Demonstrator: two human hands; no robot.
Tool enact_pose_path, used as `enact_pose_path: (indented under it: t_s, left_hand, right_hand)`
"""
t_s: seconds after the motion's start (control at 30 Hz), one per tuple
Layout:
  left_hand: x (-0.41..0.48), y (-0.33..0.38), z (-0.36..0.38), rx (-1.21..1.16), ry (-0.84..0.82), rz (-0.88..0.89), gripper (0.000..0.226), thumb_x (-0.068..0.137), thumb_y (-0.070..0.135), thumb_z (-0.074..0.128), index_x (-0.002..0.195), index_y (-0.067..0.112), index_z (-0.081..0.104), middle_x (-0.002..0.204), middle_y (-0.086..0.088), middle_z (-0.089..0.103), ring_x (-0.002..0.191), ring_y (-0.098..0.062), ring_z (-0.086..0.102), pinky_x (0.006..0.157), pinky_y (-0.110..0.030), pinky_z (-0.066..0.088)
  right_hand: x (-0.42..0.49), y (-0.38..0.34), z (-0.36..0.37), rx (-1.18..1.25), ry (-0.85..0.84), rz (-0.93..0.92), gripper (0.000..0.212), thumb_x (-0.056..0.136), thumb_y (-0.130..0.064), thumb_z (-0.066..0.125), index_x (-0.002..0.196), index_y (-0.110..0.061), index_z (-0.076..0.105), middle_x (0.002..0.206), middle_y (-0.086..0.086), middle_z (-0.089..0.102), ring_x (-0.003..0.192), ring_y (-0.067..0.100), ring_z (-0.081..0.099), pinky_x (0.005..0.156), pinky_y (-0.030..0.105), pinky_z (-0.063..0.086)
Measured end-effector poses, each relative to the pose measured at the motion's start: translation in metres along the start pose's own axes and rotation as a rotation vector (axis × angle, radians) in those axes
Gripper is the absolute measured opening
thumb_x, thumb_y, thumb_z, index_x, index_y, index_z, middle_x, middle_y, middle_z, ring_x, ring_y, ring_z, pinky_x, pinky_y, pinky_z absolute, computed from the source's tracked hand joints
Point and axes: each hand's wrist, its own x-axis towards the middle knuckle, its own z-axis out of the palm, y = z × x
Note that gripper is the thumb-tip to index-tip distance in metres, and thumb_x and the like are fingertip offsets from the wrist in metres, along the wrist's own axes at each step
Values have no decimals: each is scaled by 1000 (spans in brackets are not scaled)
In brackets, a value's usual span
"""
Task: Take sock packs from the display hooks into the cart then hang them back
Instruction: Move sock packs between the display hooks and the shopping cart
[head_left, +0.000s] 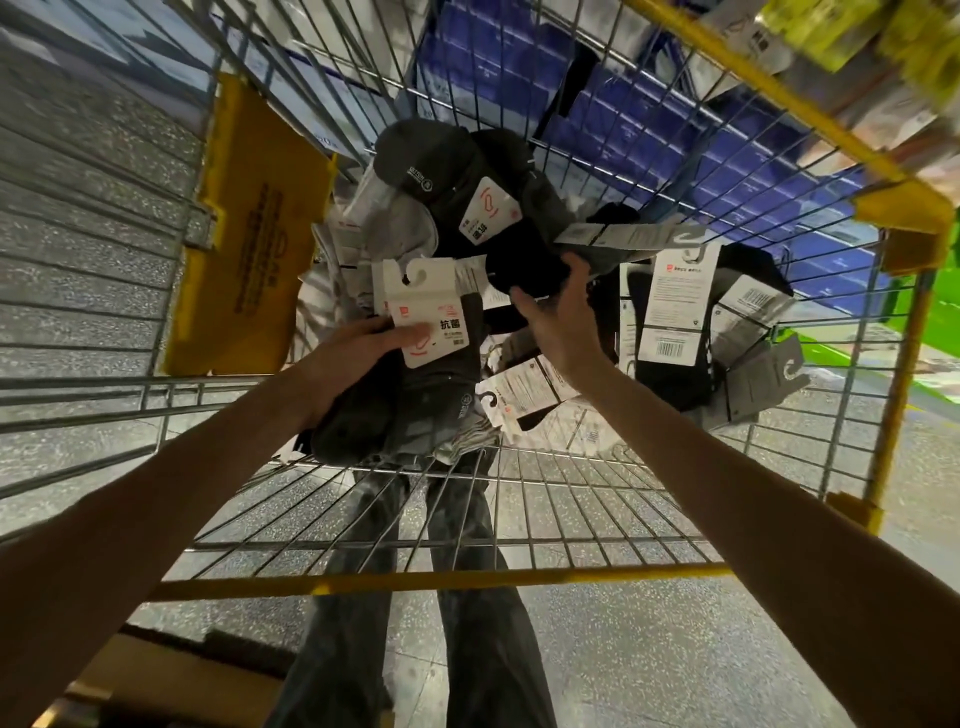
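Note:
I look down into a wire cart (566, 499) with a yellow rim, holding several sock packs. My left hand (358, 345) grips a dark grey sock pack with a white header card (431, 322), thumb on the card. My right hand (558, 317) holds a black sock pack with a long grey card (618, 236) lifted over the pile. Another black pack with a white label (483, 208) lies at the back of the pile. Black packs with barcode cards (675, 312) lie at the right side of the cart.
A yellow plastic flap (254, 244) hangs on the cart's left wall. Blue shelving (649, 119) shows behind the far wire wall. Yellow-green packaged goods (852, 31) hang at top right. My legs stand on speckled floor (649, 654) below the cart; cardboard (171, 680) lies at bottom left.

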Motion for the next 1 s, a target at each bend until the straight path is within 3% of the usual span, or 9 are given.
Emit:
enact_pose_path:
  t_s: [0.17,0.33,0.47,0.6,0.67,0.73,0.8,0.9,1.0]
  left_hand:
    - [0,2,-1,-7,20,2,21,81,33,74,101,26,73,98,2,77,90,-17,74,83,-32,54]
    - [0,1,-4,11,5,-3,32,81,34,74,111,23,72,100,1,77,90,-17,74,77,-30,53]
    - [0,2,-2,-4,5,11,25,84,30,73,108,24,72,98,4,77,88,-13,74,77,-27,53]
    - [-2,5,1,-52,18,39,18,87,27,71,105,24,72,95,4,77,86,-10,74,70,-21,54]
    - [-4,8,1,-92,41,57,15,87,25,71,102,24,72,94,4,77,85,-10,74,70,-21,54]
    - [-5,10,2,-85,69,96,14,88,25,71,102,24,71,90,8,77,80,-4,73,66,-18,54]
    - [-6,12,5,-71,92,160,13,89,24,69,102,25,70,83,15,76,75,3,70,60,-11,52]
    - [-7,12,10,-69,139,247,19,88,24,71,107,23,70,91,16,75,82,5,70,63,-8,52]
    - [-5,10,13,-67,168,281,23,88,25,71,111,23,70,103,8,75,91,-2,71,73,-15,56]
  right_hand:
    - [30,-47,14,667,334,443,73,88,-40,68,144,-13,31,138,7,50,125,22,48,103,30,37]
    - [37,-31,-11,727,485,538,39,104,-21,40,140,-9,41,137,16,52,121,29,52,53,-4,32]
    - [25,-11,-37,541,714,521,33,85,-22,71,109,-8,53,114,13,64,105,27,62,90,30,52]
    - [2,-5,-52,301,816,179,20,77,-14,74,76,-16,54,103,18,64,90,27,63,78,31,51]
    - [-19,-5,-64,184,866,-101,23,76,-10,71,85,-22,54,112,22,58,90,22,63,77,30,51]
    - [-41,-12,-74,125,783,-262,26,78,-5,68,102,-5,58,117,12,58,90,4,64,73,21,52]
    - [-62,-26,-79,-84,680,-370,11,78,-3,71,83,5,66,114,1,59,94,3,61,72,20,51]
    - [-90,-53,-66,-289,447,-545,17,82,-6,72,70,3,64,117,11,62,98,8,59,73,3,47]
    - [-105,-71,-28,-431,246,-589,17,87,-19,69,83,-2,65,124,10,61,95,9,62,73,29,59]
